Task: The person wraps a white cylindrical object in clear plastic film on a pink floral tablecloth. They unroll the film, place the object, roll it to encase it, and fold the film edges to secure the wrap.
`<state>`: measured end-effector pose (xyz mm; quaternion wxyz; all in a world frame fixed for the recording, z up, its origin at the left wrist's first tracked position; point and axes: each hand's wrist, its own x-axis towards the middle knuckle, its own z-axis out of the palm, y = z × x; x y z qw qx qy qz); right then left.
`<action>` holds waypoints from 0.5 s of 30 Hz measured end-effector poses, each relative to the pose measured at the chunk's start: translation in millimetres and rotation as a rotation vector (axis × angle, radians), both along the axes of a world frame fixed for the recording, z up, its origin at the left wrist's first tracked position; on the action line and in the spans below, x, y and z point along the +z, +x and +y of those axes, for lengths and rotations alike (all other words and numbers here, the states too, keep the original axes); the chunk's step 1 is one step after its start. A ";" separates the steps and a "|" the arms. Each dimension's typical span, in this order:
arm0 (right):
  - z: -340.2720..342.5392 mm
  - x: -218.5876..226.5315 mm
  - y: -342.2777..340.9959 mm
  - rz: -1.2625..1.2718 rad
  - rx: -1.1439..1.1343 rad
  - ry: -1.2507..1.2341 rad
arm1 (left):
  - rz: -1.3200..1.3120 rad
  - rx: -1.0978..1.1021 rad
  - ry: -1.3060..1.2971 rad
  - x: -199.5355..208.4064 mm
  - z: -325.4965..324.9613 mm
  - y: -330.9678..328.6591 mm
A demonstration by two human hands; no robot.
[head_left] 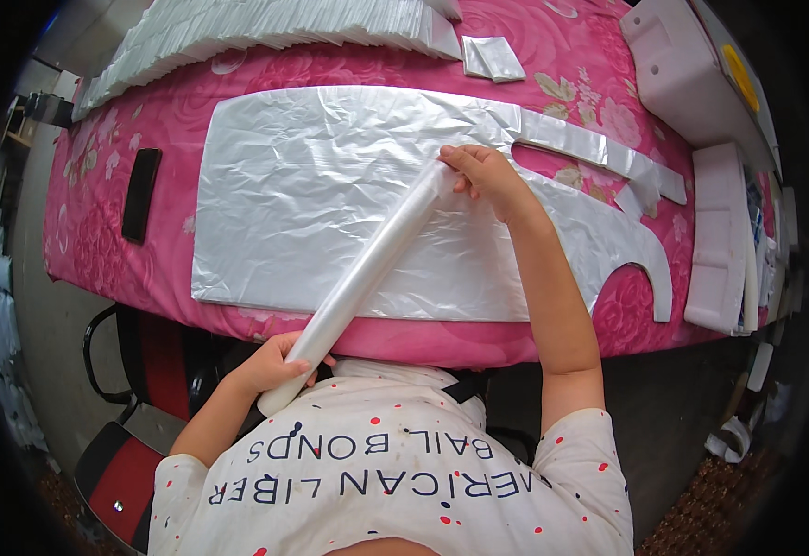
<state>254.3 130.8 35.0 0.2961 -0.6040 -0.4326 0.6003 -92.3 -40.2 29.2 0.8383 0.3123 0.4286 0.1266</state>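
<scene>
A long, narrow strip of folded translucent white plastic film [363,269] slants from my waist up over the table. My left hand [275,364] is closed round its lower end, close to my shirt. At its upper end, the fingers of my right hand [480,176] pinch the film. Beneath the strip lies a large flat pile of thin whitish plastic sheets [284,176], wrinkled and shiny. Its right side is cut into curved openings with long strap-like ends, like disposable aprons. My right forearm hides part of this pile.
The table has a pink flowered cloth [89,222]. A black phone [141,195] lies at left. Long rows of folded plastic packets [284,28] line the back, with a few loose packets [492,58] beside them. White foam boxes [715,236] stand at right. Red-and-black chairs [154,361] are at lower left.
</scene>
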 end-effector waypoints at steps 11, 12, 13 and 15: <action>4.5 8.2 12.6 -0.043 0.291 -0.071 | 0.312 -0.104 0.327 16.5 -6.8 2.4; 4.7 5.9 13.7 -0.005 0.288 -0.071 | 0.313 -0.115 0.351 14.5 -7.2 0.9; 4.8 3.9 14.8 0.034 0.284 -0.072 | 0.309 -0.113 0.321 13.5 -7.2 -0.1; 4.4 0.4 15.1 0.083 0.278 -0.072 | 0.301 -0.108 0.260 12.0 -7.0 -1.7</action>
